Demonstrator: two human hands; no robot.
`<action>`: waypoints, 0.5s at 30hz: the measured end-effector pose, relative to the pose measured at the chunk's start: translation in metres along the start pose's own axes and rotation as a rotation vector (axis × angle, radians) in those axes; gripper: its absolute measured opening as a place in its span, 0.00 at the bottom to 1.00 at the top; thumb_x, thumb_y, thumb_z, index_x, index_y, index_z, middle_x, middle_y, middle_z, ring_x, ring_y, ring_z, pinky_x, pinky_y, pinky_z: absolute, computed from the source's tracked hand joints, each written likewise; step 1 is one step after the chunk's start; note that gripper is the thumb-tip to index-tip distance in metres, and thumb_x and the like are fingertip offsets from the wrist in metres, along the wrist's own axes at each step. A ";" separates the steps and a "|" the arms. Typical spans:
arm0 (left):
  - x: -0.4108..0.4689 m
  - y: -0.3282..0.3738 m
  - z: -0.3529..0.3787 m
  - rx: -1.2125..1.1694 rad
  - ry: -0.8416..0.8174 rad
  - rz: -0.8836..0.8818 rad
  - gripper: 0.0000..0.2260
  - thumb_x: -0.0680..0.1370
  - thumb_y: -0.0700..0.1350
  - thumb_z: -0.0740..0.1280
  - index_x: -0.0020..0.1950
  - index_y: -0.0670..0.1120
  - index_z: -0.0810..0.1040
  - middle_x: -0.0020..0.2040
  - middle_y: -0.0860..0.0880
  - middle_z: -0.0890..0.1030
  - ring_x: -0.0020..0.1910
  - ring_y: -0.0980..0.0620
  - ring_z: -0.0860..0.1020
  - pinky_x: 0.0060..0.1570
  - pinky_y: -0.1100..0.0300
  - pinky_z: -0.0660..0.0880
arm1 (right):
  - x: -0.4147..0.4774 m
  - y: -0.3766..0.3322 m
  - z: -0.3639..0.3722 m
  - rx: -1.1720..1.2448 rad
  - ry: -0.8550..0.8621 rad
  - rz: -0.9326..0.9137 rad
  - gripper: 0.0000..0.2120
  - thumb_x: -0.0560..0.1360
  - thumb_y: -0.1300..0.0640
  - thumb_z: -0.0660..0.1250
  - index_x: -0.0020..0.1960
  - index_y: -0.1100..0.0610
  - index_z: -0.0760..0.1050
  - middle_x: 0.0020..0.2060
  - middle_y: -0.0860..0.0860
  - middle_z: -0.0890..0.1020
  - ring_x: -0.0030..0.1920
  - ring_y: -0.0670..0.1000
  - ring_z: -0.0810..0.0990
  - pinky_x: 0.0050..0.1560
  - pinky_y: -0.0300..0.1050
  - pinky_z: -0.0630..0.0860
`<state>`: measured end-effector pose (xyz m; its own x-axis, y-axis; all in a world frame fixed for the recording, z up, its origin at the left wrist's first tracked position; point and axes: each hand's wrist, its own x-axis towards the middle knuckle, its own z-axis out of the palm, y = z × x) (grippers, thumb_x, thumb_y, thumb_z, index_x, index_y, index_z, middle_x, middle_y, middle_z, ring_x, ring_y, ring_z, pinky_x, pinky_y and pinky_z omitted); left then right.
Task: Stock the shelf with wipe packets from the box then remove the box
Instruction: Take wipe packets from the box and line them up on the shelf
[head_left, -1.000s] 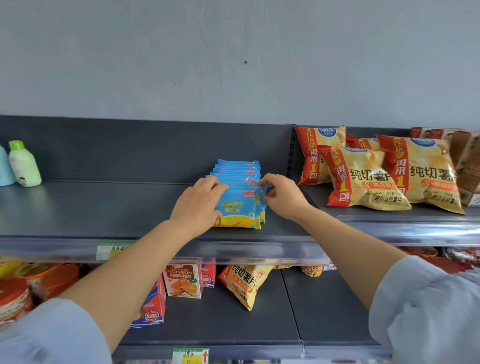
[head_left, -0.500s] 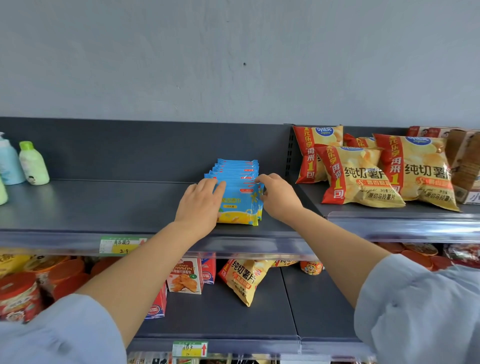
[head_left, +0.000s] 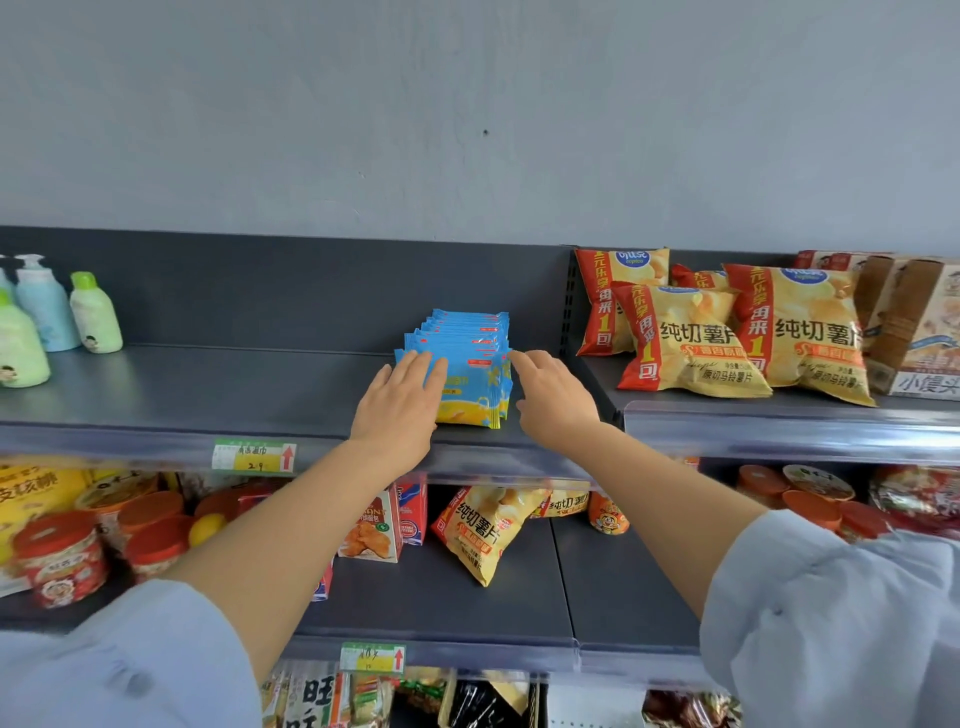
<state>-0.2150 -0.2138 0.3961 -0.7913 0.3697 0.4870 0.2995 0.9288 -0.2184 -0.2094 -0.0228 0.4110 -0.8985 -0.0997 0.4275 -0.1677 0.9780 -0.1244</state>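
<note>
Dark grey top shelf under a pale wall, wipe packets standing in a row mid-shelf. Left hand lays straight fingers flat on the front packet. Right hand, fingers loosely extended, touches the row's right edge.

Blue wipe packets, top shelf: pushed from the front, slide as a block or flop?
Likely flop: packets are thin soft pouches leaning on each other. Probably light and slippery: glossy film on smooth shelf. Left hand and right hand flank the row, hinting it needs steadying.
</note>
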 end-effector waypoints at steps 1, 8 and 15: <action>-0.004 0.002 -0.002 -0.005 -0.006 0.000 0.36 0.77 0.46 0.68 0.78 0.43 0.49 0.77 0.44 0.55 0.77 0.46 0.51 0.74 0.51 0.53 | -0.006 0.000 -0.001 -0.012 -0.003 0.002 0.31 0.75 0.63 0.65 0.75 0.54 0.57 0.68 0.52 0.67 0.67 0.55 0.66 0.54 0.50 0.76; -0.048 0.013 -0.021 -0.045 -0.022 0.021 0.34 0.77 0.46 0.68 0.77 0.43 0.53 0.75 0.44 0.59 0.76 0.46 0.54 0.73 0.52 0.57 | -0.061 -0.005 -0.009 -0.114 -0.001 0.009 0.29 0.76 0.60 0.65 0.74 0.55 0.59 0.68 0.54 0.67 0.67 0.56 0.66 0.62 0.49 0.69; -0.115 0.033 -0.029 -0.104 -0.074 0.044 0.33 0.77 0.43 0.68 0.77 0.43 0.54 0.73 0.45 0.63 0.74 0.47 0.59 0.68 0.54 0.63 | -0.143 -0.015 -0.011 -0.163 -0.083 0.083 0.27 0.75 0.60 0.66 0.71 0.55 0.62 0.66 0.55 0.69 0.66 0.58 0.67 0.62 0.50 0.69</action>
<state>-0.0982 -0.2248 0.3571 -0.8124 0.4103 0.4143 0.3849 0.9111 -0.1475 -0.0741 -0.0217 0.3615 -0.9379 -0.0253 0.3460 -0.0296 0.9995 -0.0072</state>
